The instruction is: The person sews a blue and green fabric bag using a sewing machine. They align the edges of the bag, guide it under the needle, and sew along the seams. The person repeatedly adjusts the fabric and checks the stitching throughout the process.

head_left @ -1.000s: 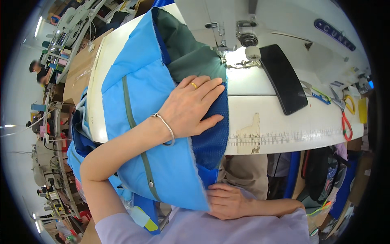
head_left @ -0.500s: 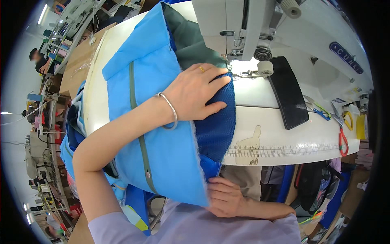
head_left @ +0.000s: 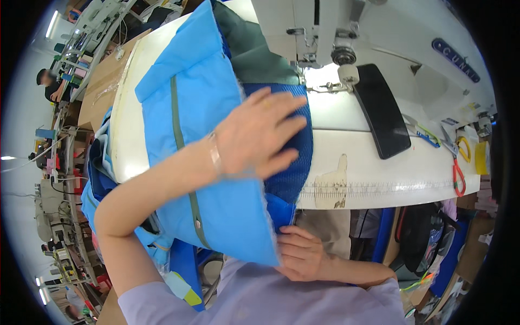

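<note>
the step in hand looked like positioning fabric for a seam at the sewing machine (head_left: 325, 32). the left hand (head_left: 260, 135) lay flat, fingers spread and released, pressing the dark blue mesh panel (head_left: 295, 162) of a light blue garment (head_left: 200, 108) down on the white tabletop (head_left: 379, 179), just short of the presser foot (head_left: 330, 86). the garment covered the left part of the tabletop and hung over its near edge toward the lap. there the right hand (head_left: 300, 252) was below the edge, fingers curled on the hanging lower corner of the light blue cloth, pinching it. a black flat pad (head_left: 382, 111) lay to the right of the needle area, and scissors with red handles (head_left: 457, 173) lay farther right, well apart from both hands. the next move probably called for sliding the mesh edge squarely under the foot, both layers kept smooth and aligned.
</note>
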A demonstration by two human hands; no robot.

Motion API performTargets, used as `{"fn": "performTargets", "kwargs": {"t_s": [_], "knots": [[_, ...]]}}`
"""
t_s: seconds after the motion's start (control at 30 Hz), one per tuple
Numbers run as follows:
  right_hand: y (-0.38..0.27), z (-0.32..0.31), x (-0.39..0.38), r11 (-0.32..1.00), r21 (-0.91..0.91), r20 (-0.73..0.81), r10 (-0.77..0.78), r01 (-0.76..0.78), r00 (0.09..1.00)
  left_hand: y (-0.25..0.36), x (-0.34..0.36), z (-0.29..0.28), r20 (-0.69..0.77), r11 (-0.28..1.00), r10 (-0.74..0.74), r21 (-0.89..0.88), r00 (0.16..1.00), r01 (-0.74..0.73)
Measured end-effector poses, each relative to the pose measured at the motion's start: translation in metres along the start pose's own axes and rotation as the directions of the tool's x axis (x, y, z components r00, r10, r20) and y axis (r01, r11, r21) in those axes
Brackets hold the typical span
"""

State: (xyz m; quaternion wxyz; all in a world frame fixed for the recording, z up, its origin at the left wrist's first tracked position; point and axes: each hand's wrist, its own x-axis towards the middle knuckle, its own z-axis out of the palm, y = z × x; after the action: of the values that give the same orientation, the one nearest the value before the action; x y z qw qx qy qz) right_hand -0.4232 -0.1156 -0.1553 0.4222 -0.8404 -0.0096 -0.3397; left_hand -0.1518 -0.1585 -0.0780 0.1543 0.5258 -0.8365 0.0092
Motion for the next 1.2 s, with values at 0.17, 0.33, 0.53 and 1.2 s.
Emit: {"fn": "performTargets", "kwargs": {"t_s": [0.17,0.33,0.53,1.2], "knots": [[0.003,0.000,0.001,1.000,0.024,-0.010,0.002,-0.002,1.000,0.072,-0.041,-0.028,0.196,0.989,-0.140,-0.017,0.971,0.146],[0.002,0.001,0.005,1.000,-0.010,0.006,-0.029,0.029,1.000,0.065,-0.042,-0.011,0.078,0.979,-0.164,0.133,0.983,0.152],[0.009,-0.004,0.000,0.973,-0.153,0.102,-0.160,0.174,0.982,0.055,-0.045,-0.023,0.144,0.988,-0.112,0.123,0.983,0.094],[0.027,-0.015,0.027,0.896,-0.434,-0.088,-0.146,0.094,0.985,0.053,-0.041,-0.038,0.065,0.997,0.047,-0.060,0.997,-0.043]]}}
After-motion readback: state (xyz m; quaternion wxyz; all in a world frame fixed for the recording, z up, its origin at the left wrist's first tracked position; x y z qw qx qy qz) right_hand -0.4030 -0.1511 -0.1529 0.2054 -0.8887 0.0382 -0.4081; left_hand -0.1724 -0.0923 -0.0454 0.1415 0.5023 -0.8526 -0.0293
